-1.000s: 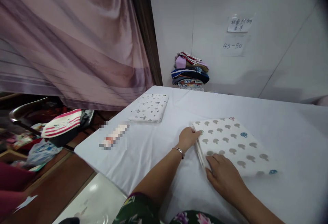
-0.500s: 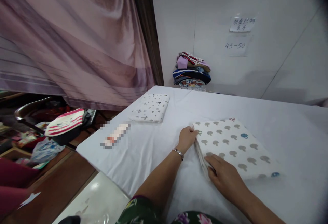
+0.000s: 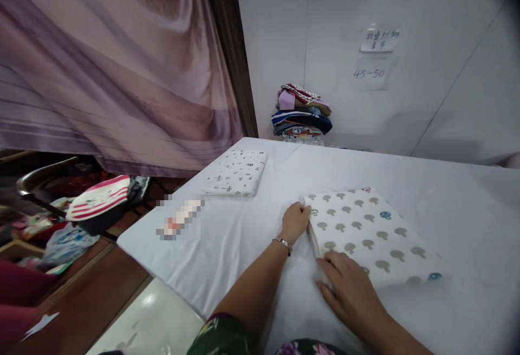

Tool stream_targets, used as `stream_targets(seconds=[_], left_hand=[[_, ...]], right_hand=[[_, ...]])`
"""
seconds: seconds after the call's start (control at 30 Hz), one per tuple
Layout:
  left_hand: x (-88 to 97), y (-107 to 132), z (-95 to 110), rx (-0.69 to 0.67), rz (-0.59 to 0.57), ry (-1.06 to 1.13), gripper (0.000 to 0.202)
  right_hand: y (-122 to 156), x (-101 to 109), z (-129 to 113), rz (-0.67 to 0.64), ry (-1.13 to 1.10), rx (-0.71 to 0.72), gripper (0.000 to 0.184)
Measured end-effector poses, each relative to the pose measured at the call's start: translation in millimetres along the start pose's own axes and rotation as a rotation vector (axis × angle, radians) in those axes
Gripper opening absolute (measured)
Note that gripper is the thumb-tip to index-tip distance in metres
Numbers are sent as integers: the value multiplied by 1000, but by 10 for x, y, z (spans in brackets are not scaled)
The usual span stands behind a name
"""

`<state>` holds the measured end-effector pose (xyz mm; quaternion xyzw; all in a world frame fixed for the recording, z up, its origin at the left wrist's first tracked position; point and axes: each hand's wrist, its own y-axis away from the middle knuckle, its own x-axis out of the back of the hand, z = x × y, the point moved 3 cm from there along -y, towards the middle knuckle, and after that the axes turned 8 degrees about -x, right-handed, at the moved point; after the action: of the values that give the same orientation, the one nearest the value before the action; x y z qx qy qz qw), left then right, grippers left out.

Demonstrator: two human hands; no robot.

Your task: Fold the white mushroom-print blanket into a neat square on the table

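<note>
A folded white cloth point(image 3: 365, 230) with grey mushroom shapes and a few coloured ones lies flat on the table. At its far left corner, the fingers of my left hand point(image 3: 296, 221) are closed on the edge. My right hand point(image 3: 351, 290) rests at the near left corner. Its fingers touch the cloth, while the thumb stands apart from them and clear of the fabric. Farther back on the left lies a second folded white cloth point(image 3: 238, 173) with small dark prints.
White fabric covers the table point(image 3: 244, 247). A blurred-out item point(image 3: 181, 218) lies near its left edge. Against the wall rises a pile of folded clothes point(image 3: 301, 114). A chair point(image 3: 97, 198) holding fabric stands left, below a pink curtain point(image 3: 162, 73).
My right hand has loosened from the cloth's edge, its thumb moving away from the fingers. My left hand keeps its place at the corner. The view has shifted slightly.
</note>
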<state>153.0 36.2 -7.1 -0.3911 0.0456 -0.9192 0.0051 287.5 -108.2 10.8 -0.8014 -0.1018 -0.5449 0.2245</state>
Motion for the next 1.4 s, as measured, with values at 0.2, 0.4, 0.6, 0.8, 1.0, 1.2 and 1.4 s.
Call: stream_targets(seconds=[0.2,0.4,0.6,0.8,1.0,1.2,1.4], left_hand=[[36,-19,38,36,18,24,21],[50,-9,258,-336,152,-108,43],[-50,-97,204,-238,-19,-138,37],[7,-115,133,-147,-12,52,47],[-7,-85,163,-29,-58,65,62],[-98,-306,241,-30,-93,141,57],[-231,-475,235,-59,-146,162,50]], right_hand=[[39,-55,-12,11,29,32,24],[48,-91,-55,127,30,82,27],[30,35,-180,79,-75,218,30],[85,494,496,219,-101,74,41],[92,720,1889,144,-4,-734,59],[384,584,2099,-55,-217,-955,76],[862,519,1914,-150,-234,-976,80]])
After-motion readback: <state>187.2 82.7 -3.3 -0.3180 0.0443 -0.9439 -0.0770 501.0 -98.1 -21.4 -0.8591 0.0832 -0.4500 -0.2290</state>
